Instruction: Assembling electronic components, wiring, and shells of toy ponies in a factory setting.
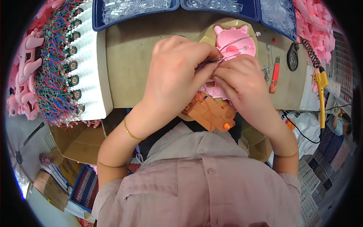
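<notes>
My left hand (172,72) pinches a bundle of thin wires (231,44) in red, blue and dark colours. My right hand (244,81) meets it at the fingertips, its fingers closed near the same wires; whether it grips them is hidden. Small clear bulbs tip the wires over a pink animal-shaped plastic shell (230,34), which lies on a tan holder (207,37). Below my fingers, an orange plastic gear housing (211,111) with a bright orange knob hangs at the table's near edge, beside more pink plastic partly covered by my hands.
Blue bins (99,17) of clear plastic parts line the far edge. White ridged foam (89,68) at left carries wired speakers (73,66). A red cutter (275,75), a black oval part (292,56) and a yellow soldering iron (320,81) are at right. Pink parts (314,22) pile beyond.
</notes>
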Tool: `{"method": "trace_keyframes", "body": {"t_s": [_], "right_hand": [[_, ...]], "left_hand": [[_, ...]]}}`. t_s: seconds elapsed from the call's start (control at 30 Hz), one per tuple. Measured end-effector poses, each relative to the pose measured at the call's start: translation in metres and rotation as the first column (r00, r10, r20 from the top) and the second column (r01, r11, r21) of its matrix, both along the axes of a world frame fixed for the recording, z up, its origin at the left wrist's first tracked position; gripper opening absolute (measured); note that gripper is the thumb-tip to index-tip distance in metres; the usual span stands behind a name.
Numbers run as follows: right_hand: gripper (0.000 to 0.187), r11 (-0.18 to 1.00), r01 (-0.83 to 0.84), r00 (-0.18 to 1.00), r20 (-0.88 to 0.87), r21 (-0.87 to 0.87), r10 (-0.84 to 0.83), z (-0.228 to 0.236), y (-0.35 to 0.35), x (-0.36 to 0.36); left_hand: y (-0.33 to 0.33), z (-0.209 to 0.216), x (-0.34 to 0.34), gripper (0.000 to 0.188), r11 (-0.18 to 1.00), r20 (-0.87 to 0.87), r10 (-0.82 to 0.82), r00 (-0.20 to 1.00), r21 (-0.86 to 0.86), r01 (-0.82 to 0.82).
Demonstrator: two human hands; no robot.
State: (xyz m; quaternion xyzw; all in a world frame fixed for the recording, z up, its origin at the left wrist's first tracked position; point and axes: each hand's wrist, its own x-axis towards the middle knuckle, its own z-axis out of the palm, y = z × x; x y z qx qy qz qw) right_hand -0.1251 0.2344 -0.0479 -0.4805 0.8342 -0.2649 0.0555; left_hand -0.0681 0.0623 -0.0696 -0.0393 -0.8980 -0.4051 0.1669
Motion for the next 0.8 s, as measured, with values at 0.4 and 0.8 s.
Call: {"method": "trace_keyframes", "body": {"t_s": [0.4,0.8], "right_hand": [[0.014,0.998,0.062,0.994,-0.088,-0.017,-0.064,-0.011,-0.003,0.007],[0.011,0.999,0.044,0.997,-0.067,0.028,-0.042,-0.006,-0.004,0.006]], "left_hand": [[0.003,0.005,-0.001,0.014,0.957,0.187,0.072,0.98,0.262,-0.121],[0.001,0.016,-0.004,0.017,0.9,0.247,0.037,0.968,0.413,-0.14]]}}
